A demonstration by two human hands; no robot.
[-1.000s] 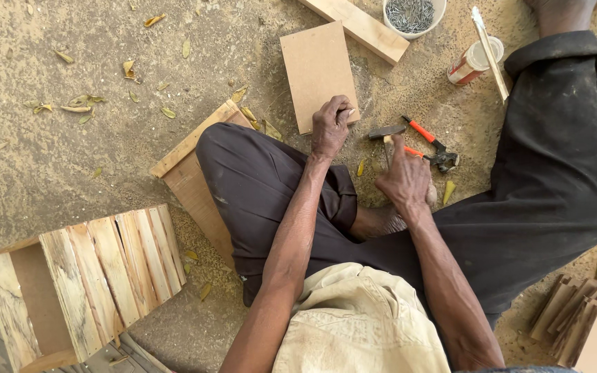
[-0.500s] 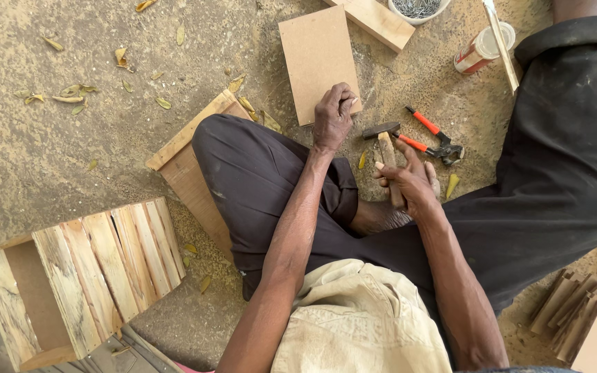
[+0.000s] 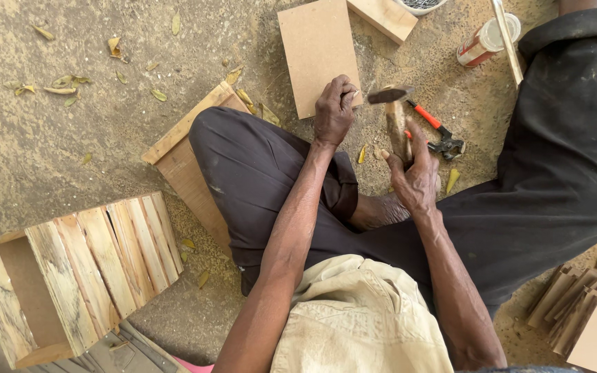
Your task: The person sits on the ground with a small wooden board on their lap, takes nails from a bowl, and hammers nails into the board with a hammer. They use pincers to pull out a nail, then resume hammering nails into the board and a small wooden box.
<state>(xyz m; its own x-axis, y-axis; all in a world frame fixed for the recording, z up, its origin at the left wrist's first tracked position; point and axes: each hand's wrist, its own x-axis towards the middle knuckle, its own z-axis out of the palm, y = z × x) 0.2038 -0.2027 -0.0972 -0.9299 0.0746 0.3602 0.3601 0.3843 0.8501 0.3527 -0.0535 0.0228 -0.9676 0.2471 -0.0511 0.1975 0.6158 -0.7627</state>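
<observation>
Hammer (image 3: 394, 114) raised over sandy ground (image 3: 70, 138).

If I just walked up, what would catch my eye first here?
First, the hammer raised in the right hand at centre, its head close to the left hand, which pinches something small at the lower edge of a flat board on the sandy ground. Next, the slatted wooden crate at lower left, and the orange-handled pliers just right of the hammer.

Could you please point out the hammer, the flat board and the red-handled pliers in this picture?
hammer (image 3: 390, 94): head view, on its dark metal head.
flat board (image 3: 316, 48): head view, on the bare middle of its face.
red-handled pliers (image 3: 428, 119): head view, on one red handle.
</observation>
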